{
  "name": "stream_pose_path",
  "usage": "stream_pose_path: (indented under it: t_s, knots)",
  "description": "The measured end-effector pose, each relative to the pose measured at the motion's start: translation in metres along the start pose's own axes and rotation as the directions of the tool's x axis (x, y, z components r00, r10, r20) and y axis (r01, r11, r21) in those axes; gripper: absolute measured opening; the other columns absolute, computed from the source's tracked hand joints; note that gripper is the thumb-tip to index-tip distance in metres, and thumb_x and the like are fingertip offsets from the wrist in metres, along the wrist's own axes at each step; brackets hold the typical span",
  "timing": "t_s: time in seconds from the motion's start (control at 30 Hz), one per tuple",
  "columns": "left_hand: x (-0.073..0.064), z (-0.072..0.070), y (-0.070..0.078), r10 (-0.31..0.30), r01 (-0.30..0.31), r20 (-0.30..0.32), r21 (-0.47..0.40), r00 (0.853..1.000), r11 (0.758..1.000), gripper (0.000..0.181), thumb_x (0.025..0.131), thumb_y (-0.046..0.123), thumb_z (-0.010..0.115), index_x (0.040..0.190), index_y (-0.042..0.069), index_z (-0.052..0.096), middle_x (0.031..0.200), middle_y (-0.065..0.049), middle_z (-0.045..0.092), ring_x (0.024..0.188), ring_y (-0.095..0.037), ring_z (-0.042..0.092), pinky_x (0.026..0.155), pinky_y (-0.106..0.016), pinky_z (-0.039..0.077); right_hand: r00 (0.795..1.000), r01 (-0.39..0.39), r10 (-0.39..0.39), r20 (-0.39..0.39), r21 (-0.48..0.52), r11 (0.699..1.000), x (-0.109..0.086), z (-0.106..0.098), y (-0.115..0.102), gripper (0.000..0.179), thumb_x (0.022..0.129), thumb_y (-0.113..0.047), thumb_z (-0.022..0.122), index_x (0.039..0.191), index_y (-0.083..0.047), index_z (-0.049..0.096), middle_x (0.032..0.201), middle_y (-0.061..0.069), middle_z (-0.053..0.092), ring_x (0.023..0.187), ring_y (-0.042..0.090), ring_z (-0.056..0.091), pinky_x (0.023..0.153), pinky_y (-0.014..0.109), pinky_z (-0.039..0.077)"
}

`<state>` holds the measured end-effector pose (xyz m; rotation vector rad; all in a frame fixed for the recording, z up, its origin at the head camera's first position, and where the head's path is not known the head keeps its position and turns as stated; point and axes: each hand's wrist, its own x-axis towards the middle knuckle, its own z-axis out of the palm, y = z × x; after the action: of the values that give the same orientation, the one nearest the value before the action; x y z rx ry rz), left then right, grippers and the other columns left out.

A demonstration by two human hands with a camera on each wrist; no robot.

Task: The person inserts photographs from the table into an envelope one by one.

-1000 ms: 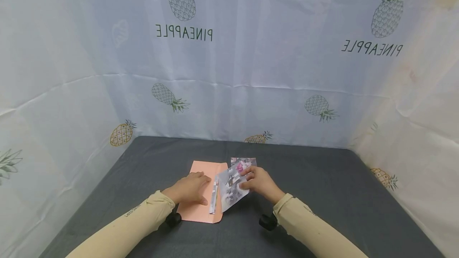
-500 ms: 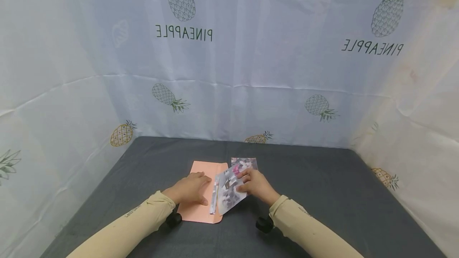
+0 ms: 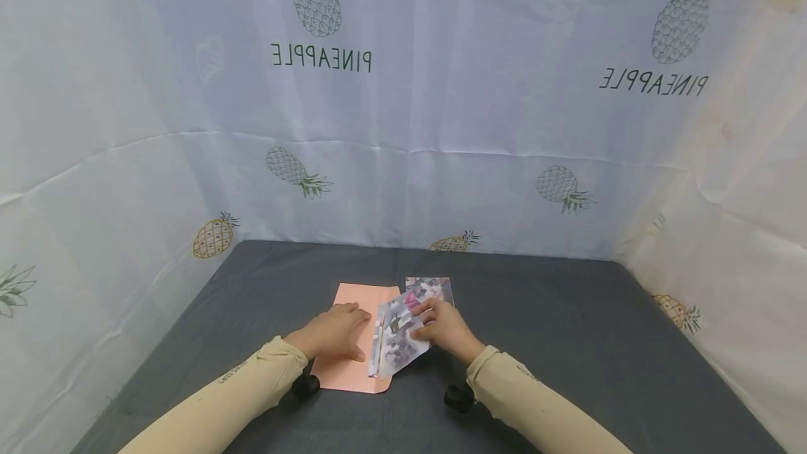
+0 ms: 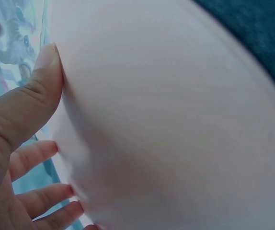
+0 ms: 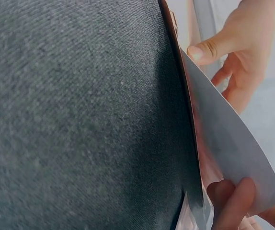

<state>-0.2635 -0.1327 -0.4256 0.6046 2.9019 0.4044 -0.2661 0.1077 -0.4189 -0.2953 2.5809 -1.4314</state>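
A salmon-pink paper envelope (image 3: 362,294) lies flat on the dark table. My left hand (image 3: 330,333) rests on it with fingers spread; in the left wrist view the thumb (image 4: 46,72) and fingertips touch the envelope's surface. My right hand (image 3: 446,328) pinches a printed photo card (image 3: 400,354), its left edge over the right part of the envelope. Seen from the right wrist, the card's plain grey back (image 5: 228,132) tilts up from the envelope, between fingers and thumb. Along the card's left edge a narrow printed strip (image 3: 375,352) shows on the envelope.
Another printed card (image 3: 435,288) lies just behind the held one, partly covered by it and by the right hand. Dark cloth (image 3: 536,328) covers the table. White curtains with pineapple prints (image 3: 410,104) stand around its back and sides.
My right hand has moved left with the photo card, so its edge now meets the printed strip on the envelope. The left hand and the envelope have stayed in place.
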Motion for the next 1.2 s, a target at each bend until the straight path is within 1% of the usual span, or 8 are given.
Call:
stream_pose_path:
  t_s: [0.17, 0.37, 0.47, 0.6, 0.7, 0.87, 1.0, 1.2]
  knots:
    - [0.000, 0.000, 0.001, -0.006, 0.006, 0.001, 0.005, 1.000, 1.000, 0.074, 0.069, 0.036, 0.086, 0.131, 0.008, 0.057, 0.144, -0.020, 0.046, 0.135, -0.038, 0.041, 0.105, -0.055, 0.039, 1.000, 0.016, -0.016, -0.007, 0.012, 1.000, -0.001, 0.004, 0.001, 0.033, 0.076, -0.002, 0.078, 0.106, 0.000, 0.062, 0.082, 0.007, 0.063, 0.063, 0.014, 0.055, 0.057, 0.029, 0.052]
    - [0.000, -0.001, 0.001, -0.006, 0.006, 0.001, -0.005, 1.000, 1.000, 0.073, 0.069, 0.035, 0.086, 0.130, 0.007, 0.058, 0.144, -0.021, 0.045, 0.135, -0.038, 0.040, 0.105, -0.056, 0.038, 0.998, 0.059, -0.059, -0.036, 0.006, 0.998, -0.002, 0.010, 0.004, 0.033, 0.076, -0.002, 0.079, 0.105, 0.002, 0.062, 0.073, 0.003, 0.058, 0.054, 0.011, 0.049, 0.051, 0.026, 0.048]
    - [0.000, -0.001, 0.000, -0.004, 0.004, -0.001, -0.007, 1.000, 1.000, 0.073, 0.069, 0.035, 0.086, 0.130, 0.007, 0.058, 0.144, -0.022, 0.045, 0.135, -0.039, 0.040, 0.105, -0.055, 0.038, 0.997, 0.061, -0.061, -0.050, -0.003, 0.998, -0.002, 0.013, 0.004, 0.034, 0.075, -0.002, 0.079, 0.105, 0.001, 0.062, 0.071, 0.002, 0.058, 0.052, 0.011, 0.048, 0.050, 0.025, 0.046]
    - [0.001, 0.000, -0.001, 0.003, -0.003, -0.002, 0.002, 1.000, 1.000, 0.073, 0.069, 0.036, 0.086, 0.130, 0.007, 0.058, 0.143, -0.022, 0.046, 0.135, -0.039, 0.041, 0.106, -0.054, 0.038, 0.997, 0.048, -0.048, -0.052, -0.003, 0.999, -0.004, 0.014, 0.005, 0.033, 0.077, -0.004, 0.078, 0.106, 0.000, 0.062, 0.073, 0.003, 0.057, 0.053, 0.011, 0.049, 0.050, 0.025, 0.045]
    - [0.001, 0.000, -0.001, 0.006, -0.006, 0.000, 0.003, 1.000, 1.000, 0.074, 0.069, 0.037, 0.086, 0.130, 0.007, 0.058, 0.143, -0.022, 0.046, 0.134, -0.039, 0.042, 0.106, -0.054, 0.038, 0.997, 0.056, -0.056, -0.048, 0.011, 0.998, -0.006, 0.013, 0.006, 0.032, 0.080, -0.003, 0.075, 0.108, 0.001, 0.061, 0.076, 0.005, 0.058, 0.055, 0.012, 0.050, 0.051, 0.026, 0.046]
    - [0.002, 0.000, -0.001, 0.002, -0.002, 0.006, 0.000, 1.000, 1.000, 0.073, 0.070, 0.038, 0.085, 0.131, 0.007, 0.058, 0.144, -0.021, 0.046, 0.134, -0.039, 0.042, 0.106, -0.055, 0.038, 0.996, 0.075, -0.071, -0.053, 0.070, 0.995, -0.009, 0.010, 0.007, 0.034, 0.085, 0.001, 0.066, 0.117, 0.007, 0.056, 0.084, 0.012, 0.065, 0.063, 0.012, 0.058, 0.054, 0.028, 0.054]
    - [0.003, 0.001, -0.002, -0.001, 0.001, 0.004, 0.002, 1.000, 1.000, 0.073, 0.070, 0.038, 0.085, 0.131, 0.008, 0.058, 0.144, -0.021, 0.046, 0.134, -0.039, 0.042, 0.106, -0.055, 0.038, 0.996, 0.074, -0.069, -0.051, 0.100, 0.992, -0.011, 0.008, 0.008, 0.035, 0.087, 0.003, 0.061, 0.120, 0.009, 0.056, 0.084, 0.012, 0.066, 0.062, 0.012, 0.059, 0.055, 0.029, 0.056]
    - [0.003, 0.002, -0.002, -0.013, 0.013, 0.004, -0.008, 1.000, 1.000, 0.074, 0.070, 0.039, 0.085, 0.131, 0.009, 0.058, 0.145, -0.021, 0.045, 0.135, -0.039, 0.041, 0.107, -0.055, 0.037, 0.996, 0.088, -0.083, -0.045, 0.110, 0.990, -0.013, 0.008, 0.007, 0.031, 0.088, 0.004, 0.058, 0.118, 0.012, 0.058, 0.081, 0.011, 0.063, 0.060, 0.011, 0.057, 0.054, 0.028, 0.056]
